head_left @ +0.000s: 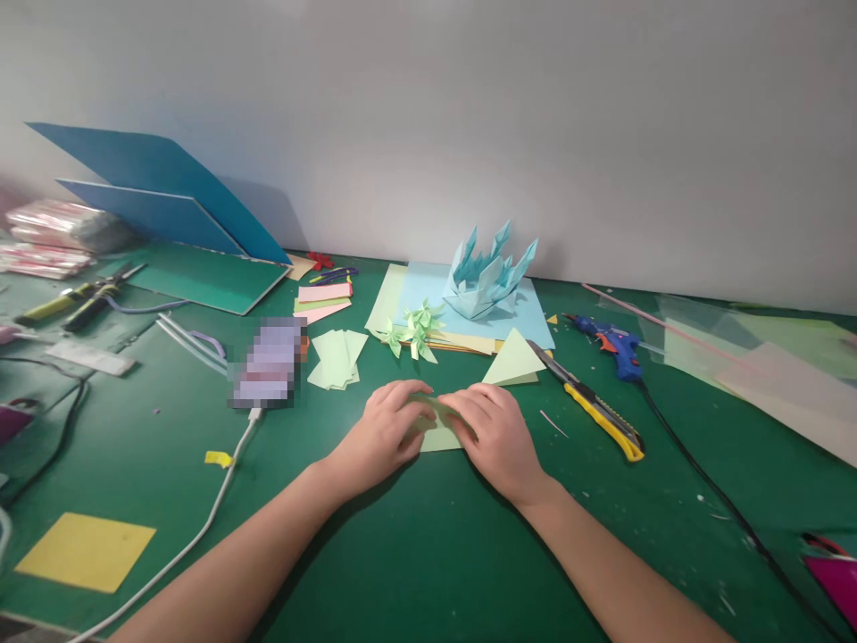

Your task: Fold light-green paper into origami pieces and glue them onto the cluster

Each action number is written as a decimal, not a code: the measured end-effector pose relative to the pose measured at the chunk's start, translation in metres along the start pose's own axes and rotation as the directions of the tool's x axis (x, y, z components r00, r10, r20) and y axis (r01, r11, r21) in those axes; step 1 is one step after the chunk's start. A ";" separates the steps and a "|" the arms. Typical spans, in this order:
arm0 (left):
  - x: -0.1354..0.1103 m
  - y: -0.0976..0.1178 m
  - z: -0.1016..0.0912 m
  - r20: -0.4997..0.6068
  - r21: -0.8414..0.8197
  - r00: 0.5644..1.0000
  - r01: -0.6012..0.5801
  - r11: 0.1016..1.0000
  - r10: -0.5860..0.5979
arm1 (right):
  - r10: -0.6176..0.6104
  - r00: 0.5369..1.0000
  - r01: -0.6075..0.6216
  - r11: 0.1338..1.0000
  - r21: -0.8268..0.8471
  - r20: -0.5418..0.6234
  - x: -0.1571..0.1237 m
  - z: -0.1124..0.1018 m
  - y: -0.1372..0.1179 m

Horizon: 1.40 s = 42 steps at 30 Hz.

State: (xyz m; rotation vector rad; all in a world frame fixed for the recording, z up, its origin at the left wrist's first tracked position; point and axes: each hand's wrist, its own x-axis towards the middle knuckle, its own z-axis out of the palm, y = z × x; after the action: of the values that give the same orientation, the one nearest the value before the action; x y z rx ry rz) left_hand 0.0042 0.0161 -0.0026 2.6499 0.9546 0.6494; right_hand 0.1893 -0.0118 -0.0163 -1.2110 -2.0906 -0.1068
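Note:
Both my hands rest on a small pale green sheet of paper [438, 436] lying on the green table [415, 545]. My left hand [386, 430] curls over its left side, fingers bent and pressing down. My right hand [495, 435] covers the right side, fingers meeting the left hand's at the paper's top edge. Most of the paper is hidden under the fingers. A folded pale green triangle [514, 360] lies just beyond my right hand.
A yellow utility knife [595, 411] and a blue glue gun [612, 344] with its black cord lie to the right. Behind are small green paper flowers [415, 330], a light blue folded paper piece [487, 272], stacked paper sheets, a phone [268, 362] on a white cable, pliers and a yellow square [87, 551].

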 end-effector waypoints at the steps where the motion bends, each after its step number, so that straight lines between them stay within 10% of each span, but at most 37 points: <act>1: 0.000 0.000 0.000 -0.002 0.000 1.000 0.002 1.000 -0.002 | -0.005 1.000 0.005 1.000 -0.006 -0.007 -0.001 0.000 0.001; 30: 0.002 0.001 -0.004 0.077 0.016 0.996 0.042 0.999 -0.043 | 0.200 0.980 -0.199 0.973 0.116 0.003 -0.004 0.004 0.012; 42: 0.002 0.005 -0.006 0.060 0.027 0.996 -0.062 0.998 0.061 | -0.015 0.995 0.014 1.000 0.011 0.098 -0.005 -0.003 0.000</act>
State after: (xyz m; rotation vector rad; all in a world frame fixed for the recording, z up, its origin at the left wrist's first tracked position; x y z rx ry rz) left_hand 0.0048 0.0141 0.0053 2.7172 0.8756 0.5710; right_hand 0.1918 -0.0166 -0.0172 -1.2173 -2.1819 -0.0443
